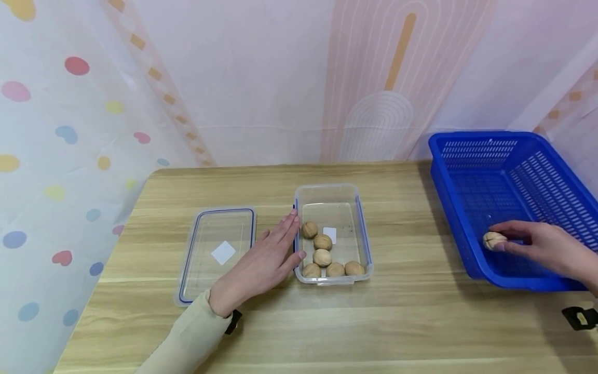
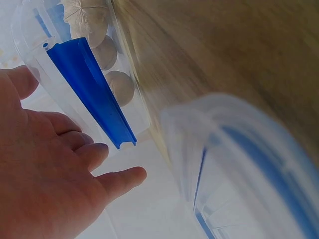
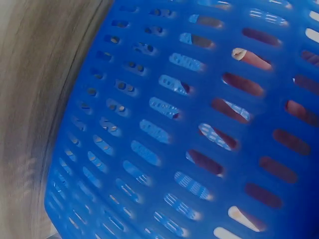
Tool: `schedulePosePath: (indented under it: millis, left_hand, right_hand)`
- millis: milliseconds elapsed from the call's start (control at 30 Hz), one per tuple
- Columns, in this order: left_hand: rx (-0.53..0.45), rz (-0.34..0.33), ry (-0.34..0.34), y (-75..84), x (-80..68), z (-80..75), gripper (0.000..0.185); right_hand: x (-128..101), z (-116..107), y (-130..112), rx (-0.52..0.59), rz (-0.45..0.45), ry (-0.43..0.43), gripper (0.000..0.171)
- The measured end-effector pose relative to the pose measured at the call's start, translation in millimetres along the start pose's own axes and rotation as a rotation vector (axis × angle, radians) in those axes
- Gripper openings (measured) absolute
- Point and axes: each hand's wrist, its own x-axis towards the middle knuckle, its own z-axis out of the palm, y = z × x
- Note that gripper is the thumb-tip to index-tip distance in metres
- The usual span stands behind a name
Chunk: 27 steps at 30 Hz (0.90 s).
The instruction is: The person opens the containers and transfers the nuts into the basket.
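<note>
My right hand [image 1: 544,246] pinches a walnut [image 1: 493,240] between thumb and fingers, over the near part of a blue plastic basket [image 1: 460,228]. In the right wrist view the basket's slotted wall [image 3: 164,119] hides most of that hand; pieces of it show through the slots. With fingers extended, my left hand [image 1: 263,265] rests along the left side of a clear plastic container [image 1: 336,194]. Several walnuts [image 1: 322,242] lie in this container, along its left side and near end. The left wrist view shows the left hand [image 2: 55,159] beside the container's blue side clip [image 2: 92,92].
A clear lid [image 1: 201,249] with a blue seal and a white label lies left of the container, partly behind the left hand. Wooden table surface [image 1: 397,322] stretches between container and basket. A patterned cloth [image 1: 271,78] hangs behind the table.
</note>
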Motion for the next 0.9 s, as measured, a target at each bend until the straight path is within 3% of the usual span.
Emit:
schedulePosePath:
  millis: [500,900]
  left_hand:
    - [-0.001,-0.012,-0.005,-0.8,-2.3,0.8,0.073]
    - [-0.013,-0.010,-0.003,0.1,-1.1,1.9,0.072]
  right_hand:
    - [12,5,-1,0.071,-0.076,-0.088,0.028]
    - [9,5,3,0.079,-0.050,-0.118,0.035]
